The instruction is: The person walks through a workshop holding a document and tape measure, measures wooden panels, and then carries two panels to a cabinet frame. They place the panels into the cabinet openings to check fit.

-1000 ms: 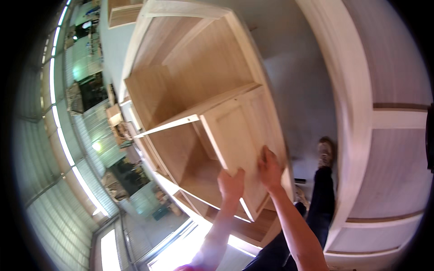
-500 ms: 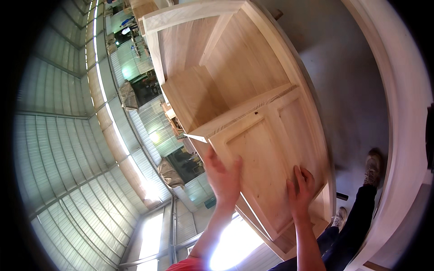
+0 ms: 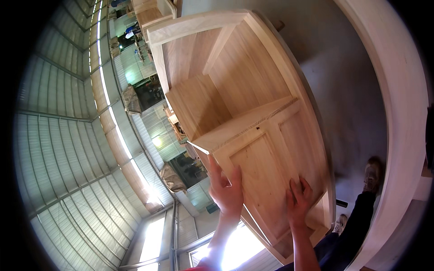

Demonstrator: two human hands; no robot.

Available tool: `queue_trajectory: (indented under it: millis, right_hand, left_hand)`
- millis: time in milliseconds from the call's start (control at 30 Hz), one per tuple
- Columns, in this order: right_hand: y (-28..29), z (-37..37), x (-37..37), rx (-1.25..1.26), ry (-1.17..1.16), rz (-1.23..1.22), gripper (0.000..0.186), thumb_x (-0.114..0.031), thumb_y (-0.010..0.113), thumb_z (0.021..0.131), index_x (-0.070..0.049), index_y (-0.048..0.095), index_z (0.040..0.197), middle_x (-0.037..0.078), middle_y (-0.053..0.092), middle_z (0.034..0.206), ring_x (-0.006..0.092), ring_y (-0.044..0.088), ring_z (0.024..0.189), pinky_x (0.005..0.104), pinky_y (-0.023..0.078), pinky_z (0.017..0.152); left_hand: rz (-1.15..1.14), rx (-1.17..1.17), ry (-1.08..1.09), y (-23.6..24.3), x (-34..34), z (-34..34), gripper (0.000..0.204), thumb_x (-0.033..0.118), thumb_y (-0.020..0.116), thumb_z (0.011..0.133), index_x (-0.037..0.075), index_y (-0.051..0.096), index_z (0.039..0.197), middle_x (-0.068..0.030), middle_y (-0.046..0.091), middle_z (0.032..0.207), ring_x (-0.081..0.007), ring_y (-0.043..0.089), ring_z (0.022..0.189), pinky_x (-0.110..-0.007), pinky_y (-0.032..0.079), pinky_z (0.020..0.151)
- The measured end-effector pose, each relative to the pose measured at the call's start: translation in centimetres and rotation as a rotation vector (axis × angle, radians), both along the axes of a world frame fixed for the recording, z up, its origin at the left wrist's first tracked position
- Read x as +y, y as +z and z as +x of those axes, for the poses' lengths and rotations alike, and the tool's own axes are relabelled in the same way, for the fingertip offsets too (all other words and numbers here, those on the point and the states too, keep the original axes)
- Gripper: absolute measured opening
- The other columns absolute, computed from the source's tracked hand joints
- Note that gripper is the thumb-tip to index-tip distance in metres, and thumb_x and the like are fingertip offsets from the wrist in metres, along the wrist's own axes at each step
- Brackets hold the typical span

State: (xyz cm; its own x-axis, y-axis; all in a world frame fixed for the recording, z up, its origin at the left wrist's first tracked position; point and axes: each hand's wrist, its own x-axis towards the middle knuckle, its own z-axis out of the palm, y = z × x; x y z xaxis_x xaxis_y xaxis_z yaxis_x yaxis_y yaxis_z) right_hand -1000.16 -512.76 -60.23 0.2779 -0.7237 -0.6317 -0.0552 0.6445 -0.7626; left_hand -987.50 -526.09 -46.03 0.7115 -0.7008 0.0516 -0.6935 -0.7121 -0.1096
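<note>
A pale wooden cabinet [image 3: 312, 135] fills the middle of the view, with a framed panel door [image 3: 255, 165] over its nearer section. My left hand [image 3: 228, 194] grips the door's left edge near its upper corner; the thumb lies on the front and the index finger stretches along the outer side. Beside the door's right edge, lower down, my right hand [image 3: 298, 201] rests its fingers, apart and slightly bent, on the wood. A narrow bright gap shows along the door's lower left edge. A small dark mark sits near the door's top.
Beyond the door the cabinet has an open compartment [image 3: 246, 72]. A curved pale wooden piece [image 3: 402, 90] runs down the right side, with grey floor [image 3: 343, 77] between. My shoe [image 3: 372, 174] stands there. Workshop windows and brown covers [image 3: 172, 177] lie off left.
The cabinet and door sit slightly lower in view. Both hands remain at the door, and the left index finger now shows straighter along its edge.
</note>
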Motion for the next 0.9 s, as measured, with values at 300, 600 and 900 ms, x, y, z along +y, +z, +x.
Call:
queue_trajectory:
  millis: [300, 600, 900]
  right_hand:
    - [0.0, -0.3, -1.5, -0.068, -0.015, 0.036, 0.036, -0.007, 0.074, 0.091, -0.006, 0.074, 0.126, 0.019, 0.055, 0.144, 0.0343, 0.053, 0.132, 0.0417, 0.043, 0.112]
    - [-1.4, 2.2, -5.2, -0.082, -0.076, 0.116, 0.039, -0.005, 0.070, 0.091, -0.002, 0.070, 0.130, 0.014, 0.059, 0.131, 0.0307, 0.055, 0.121, 0.0388, 0.046, 0.105]
    - [-4.1, 5.0, -4.2, -0.249, -0.304, 0.271, 0.035, -0.001, 0.069, 0.090, -0.002, 0.072, 0.125, 0.008, 0.057, 0.116, 0.0204, 0.056, 0.106, 0.0291, 0.047, 0.090]
  left_hand:
    - [-0.075, 0.076, -0.028, 0.0, -0.8, -0.6, 0.076, 0.007, 0.075, 0.091, -0.005, 0.039, 0.156, -0.0134, 0.077, 0.111, -0.0059, 0.063, 0.065, -0.022, 0.047, 0.055]
    - [-0.115, 0.078, 0.009, 0.0, -0.2, 0.0, 0.074, 0.001, 0.071, 0.090, -0.003, 0.039, 0.157, -0.0157, 0.072, 0.121, -0.0119, 0.072, 0.079, -0.022, 0.055, 0.063]
    - [-0.177, 0.212, -0.060, -0.2, -0.6, -0.1, 0.072, -0.001, 0.069, 0.094, -0.007, 0.035, 0.156, -0.0254, 0.058, 0.142, -0.0239, 0.071, 0.108, -0.029, 0.061, 0.083]
